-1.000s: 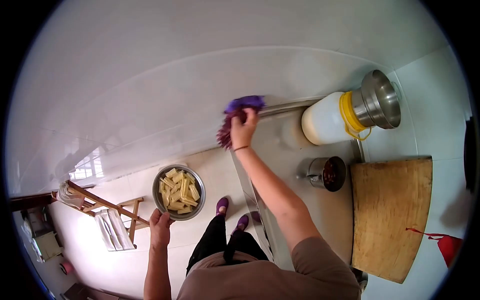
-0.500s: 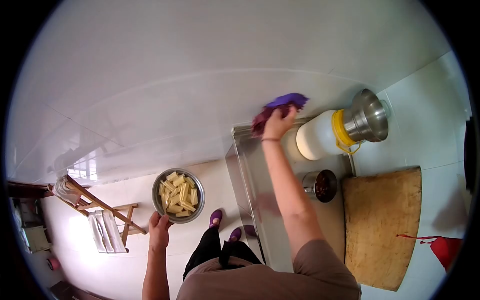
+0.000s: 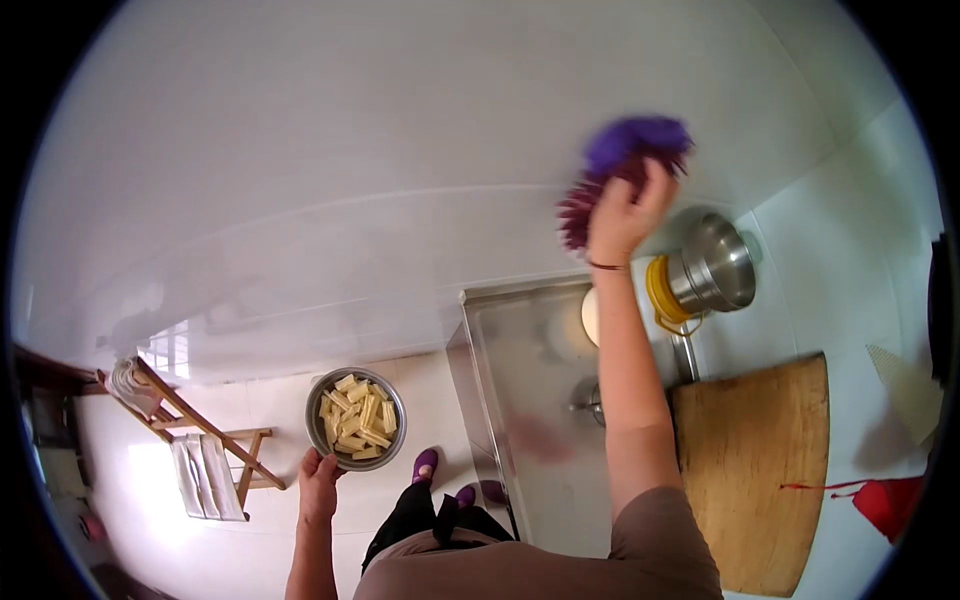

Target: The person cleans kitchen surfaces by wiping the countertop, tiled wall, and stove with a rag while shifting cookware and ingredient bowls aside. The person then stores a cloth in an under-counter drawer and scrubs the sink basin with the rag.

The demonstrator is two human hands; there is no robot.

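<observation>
My left hand (image 3: 318, 485) grips the near rim of a round metal bowl (image 3: 316, 415), which holds several pale yellow cut pieces (image 3: 358, 412). My right hand (image 3: 628, 212), raised in front of the wall, is closed on a purple and maroon cloth (image 3: 635, 145) with a shaggy maroon side. The cloth is slightly blurred and looks pressed to or close to the wall. Below my right hand, my forearm partly hides a white container with a yellow collar (image 3: 662, 290). A metal funnel-like vessel (image 3: 722, 262) sits on its top.
A steel counter (image 3: 530, 350) runs under my right arm, with a metal cup's handle (image 3: 585, 405) partly hidden there. A wooden board (image 3: 755, 470) lies at the right, beside a red item (image 3: 888, 505). A wooden folding chair (image 3: 205, 430) stands on the floor at the left.
My right hand has moved up and to the right along the wall with the cloth. My left hand still holds the bowl. The view has shifted, and my forearm now covers the cup.
</observation>
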